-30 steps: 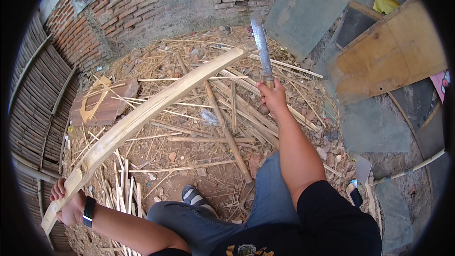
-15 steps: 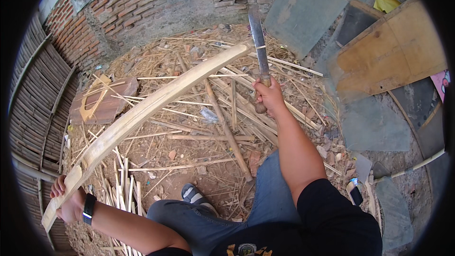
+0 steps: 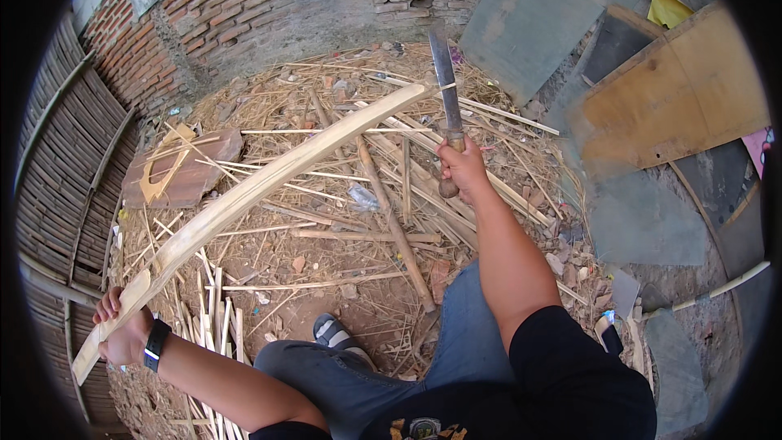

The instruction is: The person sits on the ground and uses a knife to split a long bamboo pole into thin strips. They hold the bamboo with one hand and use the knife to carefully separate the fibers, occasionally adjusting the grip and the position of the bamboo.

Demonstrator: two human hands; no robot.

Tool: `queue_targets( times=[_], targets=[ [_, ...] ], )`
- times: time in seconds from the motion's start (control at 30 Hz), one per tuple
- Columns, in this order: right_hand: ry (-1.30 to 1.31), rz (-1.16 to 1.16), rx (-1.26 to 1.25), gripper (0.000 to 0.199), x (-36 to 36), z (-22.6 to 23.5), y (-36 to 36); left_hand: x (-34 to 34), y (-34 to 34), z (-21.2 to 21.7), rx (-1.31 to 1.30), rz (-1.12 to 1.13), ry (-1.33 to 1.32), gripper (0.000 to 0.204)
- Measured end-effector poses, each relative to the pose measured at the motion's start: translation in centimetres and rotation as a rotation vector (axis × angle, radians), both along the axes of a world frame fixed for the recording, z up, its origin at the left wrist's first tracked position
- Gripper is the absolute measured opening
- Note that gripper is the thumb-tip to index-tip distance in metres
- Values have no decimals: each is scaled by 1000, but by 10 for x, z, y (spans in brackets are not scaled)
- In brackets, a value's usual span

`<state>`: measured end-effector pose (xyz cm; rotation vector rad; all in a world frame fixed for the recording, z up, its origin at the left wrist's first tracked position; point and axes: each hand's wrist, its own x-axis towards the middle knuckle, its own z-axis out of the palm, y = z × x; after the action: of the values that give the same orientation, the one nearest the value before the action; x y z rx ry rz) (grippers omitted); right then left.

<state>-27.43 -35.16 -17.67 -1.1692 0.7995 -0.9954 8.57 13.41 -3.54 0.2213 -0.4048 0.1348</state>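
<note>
Left hand [image 3: 122, 334] grips the near end of a long pale bamboo slat [image 3: 244, 195], which runs far-right over the littered ground [image 3: 326, 253]. Right hand [image 3: 462, 169] is closed around a machete [image 3: 445, 81], its blade touching the slat's far tip.
</note>
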Motion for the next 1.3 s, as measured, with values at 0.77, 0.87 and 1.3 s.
queue_targets(
  times=[0.77,0.87,1.3],
  targets=[
    [228,-18,-85,25,-27,14,-7,21,4,-13,74,237,100,48],
    [249,-67,-89,25,-28,9,-11,22,11,-13,49,220,77,48],
    [73,-101,-22,24,-27,9,-12,17,5,-9,83,283,121,50]
  ],
)
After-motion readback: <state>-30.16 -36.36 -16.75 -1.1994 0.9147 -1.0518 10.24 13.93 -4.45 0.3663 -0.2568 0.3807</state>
